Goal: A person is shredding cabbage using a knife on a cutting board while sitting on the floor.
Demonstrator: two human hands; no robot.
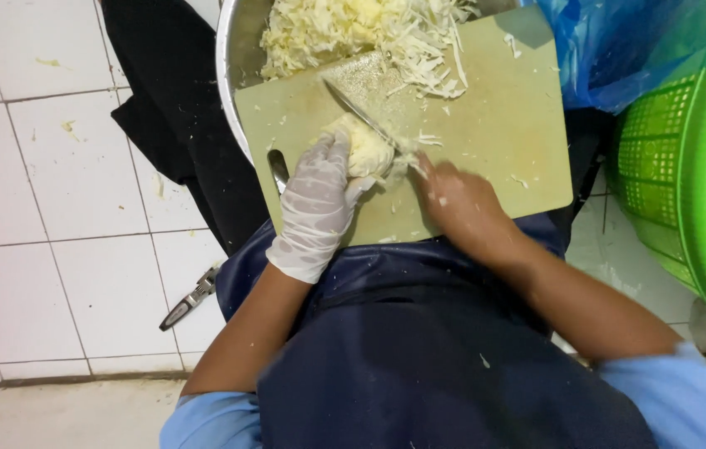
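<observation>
**Cabbage cut on the board, both hands busy**

We took the cutting board (486,125) as landmark; it sat across the rim of a steel bowl (228,58) and over the person's dark apron (419,349). Near the board's middle we saw the cabbage chunk (365,150). The left hand (315,204), in a thin white glove, pressed down on that chunk, grip clenched over it from the near side. The right hand (457,204), bare, sat at the board's near edge just right of the chunk, grip clenched on the handle of the knife (361,112); the handle itself was hidden in the fist. The blade ran from that hand up and left across the board, touching the chunk's far side. Shredded cabbage (353,29) lay piled at the board's far edge and in the bowl beyond it. Right of the board we noted a blue plastic bag (619,41) and a green basket (669,166). Left of the board and below, on the white tiled floor (61,208), a small dark-handled tool (190,298) lay.
</observation>
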